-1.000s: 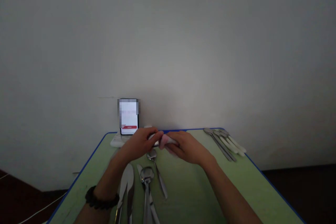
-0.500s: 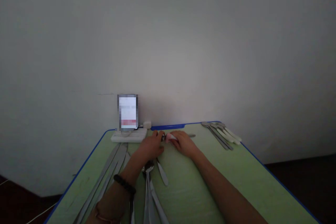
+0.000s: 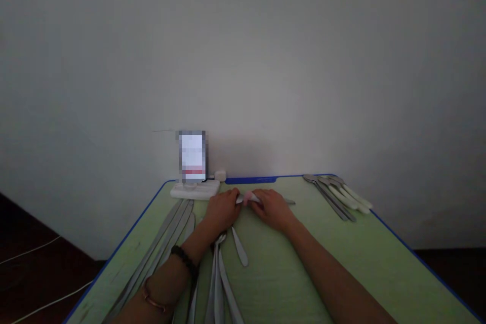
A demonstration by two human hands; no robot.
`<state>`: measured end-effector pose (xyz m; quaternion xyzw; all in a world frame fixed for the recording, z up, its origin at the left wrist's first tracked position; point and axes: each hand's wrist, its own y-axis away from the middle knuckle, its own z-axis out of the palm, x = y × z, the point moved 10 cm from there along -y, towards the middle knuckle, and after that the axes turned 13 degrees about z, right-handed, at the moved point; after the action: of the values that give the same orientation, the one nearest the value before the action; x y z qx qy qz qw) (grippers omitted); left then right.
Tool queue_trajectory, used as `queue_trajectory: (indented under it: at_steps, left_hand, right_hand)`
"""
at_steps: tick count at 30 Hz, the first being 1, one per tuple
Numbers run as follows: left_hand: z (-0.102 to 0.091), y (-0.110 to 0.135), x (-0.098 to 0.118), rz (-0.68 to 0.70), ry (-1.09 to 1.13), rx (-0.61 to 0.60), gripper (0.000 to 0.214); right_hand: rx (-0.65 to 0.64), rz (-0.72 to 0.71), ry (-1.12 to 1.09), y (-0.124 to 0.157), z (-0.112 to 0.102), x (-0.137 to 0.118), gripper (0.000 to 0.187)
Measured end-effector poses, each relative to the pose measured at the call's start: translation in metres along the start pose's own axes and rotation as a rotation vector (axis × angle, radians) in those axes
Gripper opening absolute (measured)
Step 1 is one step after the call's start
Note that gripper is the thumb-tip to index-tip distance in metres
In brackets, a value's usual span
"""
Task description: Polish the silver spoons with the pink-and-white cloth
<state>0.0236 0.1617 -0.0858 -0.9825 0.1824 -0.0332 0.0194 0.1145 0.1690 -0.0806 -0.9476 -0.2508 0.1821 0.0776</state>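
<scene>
Your left hand (image 3: 223, 211): fingers curled, pinching one end of utensil (image 3: 289, 202) at table's far middle. Your right hand (image 3: 274, 209): closed over pink cloth (image 3: 250, 197), cloth round utensil. Thin metal tip pokes out past right hand (kind too small to tell). Hands nearly touching. Spoons (image 3: 218, 268) beside your left wrist, knives (image 3: 167, 233) further left. Spoon pile (image 3: 337, 195) at far right corner, well apart. Phone (image 3: 193, 157) on white base (image 3: 195, 190), just beyond left hand. Table (image 3: 341, 263) green, blue-edged.
</scene>
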Motion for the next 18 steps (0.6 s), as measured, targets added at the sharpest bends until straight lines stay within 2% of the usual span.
queue_trajectory:
  at_steps: [4, 12, 18]
  left_hand:
    - [0.0, 0.001, 0.003, 0.014, -0.029, -0.011, 0.022]
    - [-0.007, 0.004, 0.012, 0.053, -0.08, 0.011, 0.03]
    - [-0.013, 0.013, 0.015, 0.056, -0.076, 0.035, 0.029]
  right_hand:
    - [0.001, -0.023, 0.012, 0.003, -0.001, -0.005, 0.021]
    - [0.062, 0.054, 0.134, 0.01, -0.005, -0.001, 0.021]
    - [0.112, 0.06, 0.215, 0.028, -0.013, 0.002, 0.023]
